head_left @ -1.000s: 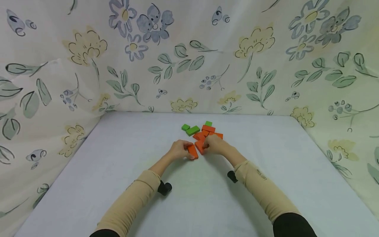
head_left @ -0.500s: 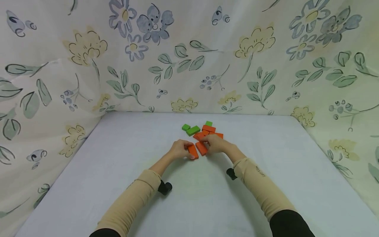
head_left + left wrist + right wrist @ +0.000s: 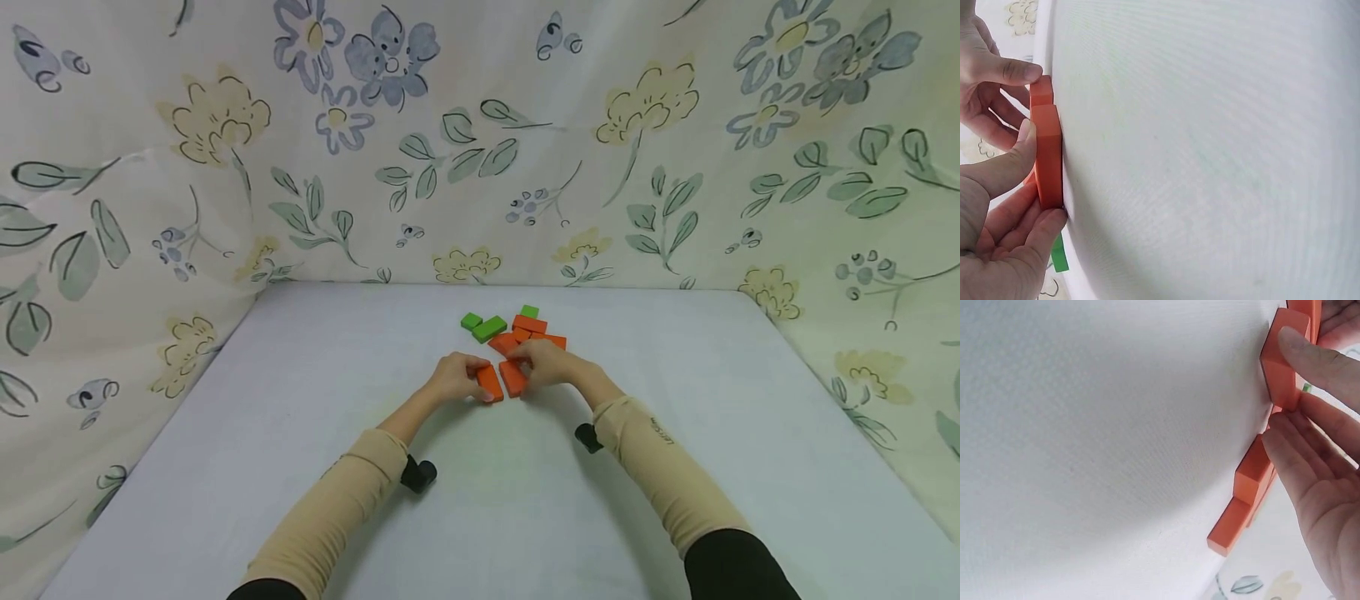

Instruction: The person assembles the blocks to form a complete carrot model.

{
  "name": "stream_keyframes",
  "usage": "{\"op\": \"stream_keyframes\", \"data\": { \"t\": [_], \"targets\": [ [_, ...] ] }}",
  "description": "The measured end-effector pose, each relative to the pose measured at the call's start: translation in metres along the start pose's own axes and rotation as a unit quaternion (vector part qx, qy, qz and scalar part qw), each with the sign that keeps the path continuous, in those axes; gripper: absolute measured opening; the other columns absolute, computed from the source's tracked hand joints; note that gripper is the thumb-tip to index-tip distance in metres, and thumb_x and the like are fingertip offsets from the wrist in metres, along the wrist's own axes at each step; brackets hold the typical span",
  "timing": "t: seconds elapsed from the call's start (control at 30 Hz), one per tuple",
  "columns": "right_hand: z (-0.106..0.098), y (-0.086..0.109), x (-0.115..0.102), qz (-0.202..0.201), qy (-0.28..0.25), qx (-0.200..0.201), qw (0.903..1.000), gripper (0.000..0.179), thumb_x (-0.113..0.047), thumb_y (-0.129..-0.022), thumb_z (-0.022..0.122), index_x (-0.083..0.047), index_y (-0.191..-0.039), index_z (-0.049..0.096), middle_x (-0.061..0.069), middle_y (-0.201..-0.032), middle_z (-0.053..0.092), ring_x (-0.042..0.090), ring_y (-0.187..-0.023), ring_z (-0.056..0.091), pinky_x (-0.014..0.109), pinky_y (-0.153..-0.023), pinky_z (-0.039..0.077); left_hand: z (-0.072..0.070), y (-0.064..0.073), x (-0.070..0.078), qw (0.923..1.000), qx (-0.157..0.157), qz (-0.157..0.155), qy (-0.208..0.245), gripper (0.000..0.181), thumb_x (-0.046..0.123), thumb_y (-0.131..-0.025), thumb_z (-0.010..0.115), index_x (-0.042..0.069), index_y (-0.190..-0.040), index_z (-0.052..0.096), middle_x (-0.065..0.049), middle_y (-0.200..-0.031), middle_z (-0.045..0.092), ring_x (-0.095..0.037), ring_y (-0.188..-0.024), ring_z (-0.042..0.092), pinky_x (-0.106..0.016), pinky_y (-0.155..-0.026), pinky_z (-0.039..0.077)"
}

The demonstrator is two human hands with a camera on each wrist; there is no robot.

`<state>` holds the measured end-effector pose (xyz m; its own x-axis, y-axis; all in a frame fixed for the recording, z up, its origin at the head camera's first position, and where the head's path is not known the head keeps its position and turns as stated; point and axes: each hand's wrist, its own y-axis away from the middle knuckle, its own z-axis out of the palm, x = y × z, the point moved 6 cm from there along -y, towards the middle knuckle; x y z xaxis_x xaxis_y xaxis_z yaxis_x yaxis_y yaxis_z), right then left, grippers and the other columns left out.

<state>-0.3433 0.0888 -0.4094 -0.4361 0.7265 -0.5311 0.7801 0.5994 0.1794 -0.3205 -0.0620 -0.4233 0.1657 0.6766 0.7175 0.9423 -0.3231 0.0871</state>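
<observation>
Near the middle of the table, my left hand (image 3: 454,378) pinches a flat orange block (image 3: 491,384) by its ends, between thumb and fingers. My right hand (image 3: 550,365) holds a second orange block (image 3: 512,379) just to the right of it, thumb on its near side. Between these two blocks a narrow gap shows in the head view, wider at the near end. In the left wrist view the left hand's block (image 3: 1049,156) stands in front of the other. The right wrist view has the thumb on the right hand's block (image 3: 1284,362), with fingers at its far end.
Just beyond the hands lie several orange blocks (image 3: 530,324), partly hidden by the right hand. A green block (image 3: 490,329), a smaller green one (image 3: 471,321) and another green piece (image 3: 529,312) lie behind. A flowered cloth (image 3: 480,167) hangs at the table's (image 3: 337,342) back edge.
The right hand's orange block has turned and shifted slightly right and nearer, with the right fingers now reaching over its far end. The left hand and its block have barely moved.
</observation>
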Motion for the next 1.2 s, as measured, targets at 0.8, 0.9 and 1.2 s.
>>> {"op": "stream_keyframes", "data": {
  "t": [0.8, 0.9, 1.2],
  "targets": [
    [-0.001, 0.015, 0.011, -0.012, -0.013, 0.053, 0.9984, 0.055, -0.020, -0.068, 0.088, 0.000, -0.115, 0.067, 0.004, -0.096, 0.062, 0.021, -0.088, 0.051, 0.032, -0.077, 0.046, 0.008, -0.007, 0.012, 0.9943, -0.095, 0.034, -0.035, 0.058, 0.003, -0.081, 0.075, -0.001, -0.136, 0.055, -0.011, -0.116, 0.060, -0.020, -0.091, 0.044, -0.030, -0.079, 0.038],
    [0.000, 0.014, 0.009, -0.005, -0.014, 0.054, 0.9984, 0.055, -0.019, -0.068, 0.088, 0.000, -0.116, 0.067, 0.004, -0.094, 0.062, 0.021, -0.088, 0.050, 0.032, -0.075, 0.045, 0.009, -0.008, 0.012, 0.9947, -0.093, 0.031, -0.031, 0.058, 0.002, -0.082, 0.075, -0.001, -0.136, 0.054, -0.012, -0.124, 0.061, -0.020, -0.094, 0.046, -0.033, -0.087, 0.041],
    [0.000, 0.012, 0.006, -0.009, -0.014, 0.056, 0.9983, 0.058, -0.018, -0.069, 0.088, 0.003, -0.118, 0.066, 0.006, -0.088, 0.059, 0.020, -0.084, 0.049, 0.029, -0.070, 0.043, 0.009, -0.010, 0.012, 0.9960, -0.079, 0.032, -0.030, 0.058, 0.002, -0.082, 0.074, -0.002, -0.136, 0.054, -0.016, -0.131, 0.059, -0.021, -0.097, 0.047, -0.040, -0.097, 0.041]
  ]
}}
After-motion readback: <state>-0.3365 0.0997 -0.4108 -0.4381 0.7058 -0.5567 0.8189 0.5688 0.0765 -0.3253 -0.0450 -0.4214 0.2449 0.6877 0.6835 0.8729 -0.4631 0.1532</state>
